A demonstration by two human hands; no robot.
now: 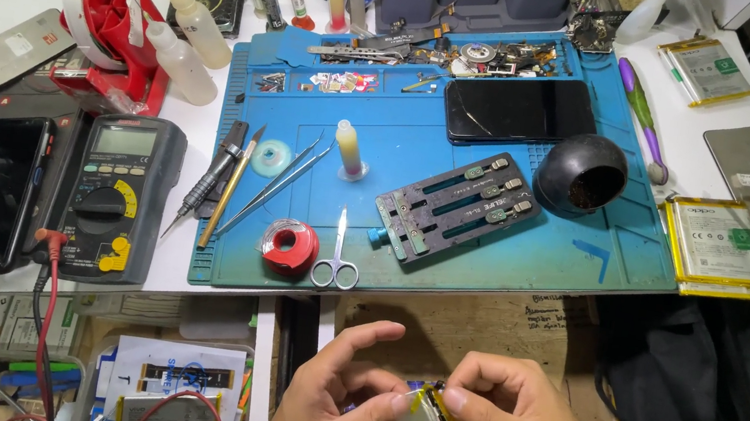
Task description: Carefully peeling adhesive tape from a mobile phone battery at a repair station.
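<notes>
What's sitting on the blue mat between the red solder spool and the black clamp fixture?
In the head view, small scissors lie between the red solder spool and the black clamp fixture.

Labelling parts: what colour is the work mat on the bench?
Blue; the work mat shows clearly in the head view.

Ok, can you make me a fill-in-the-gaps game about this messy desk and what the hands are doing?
1. Both hands, the left hand and the right hand, hold a flat phone ____ with yellow edges.
2. The work mat on the desk is coloured ____.
3. The small scissors lie just right of a ____ spool of wire.
4. The dark phone lies on the mat with its screen facing ____.

Missing words: battery; blue; red; up
</notes>
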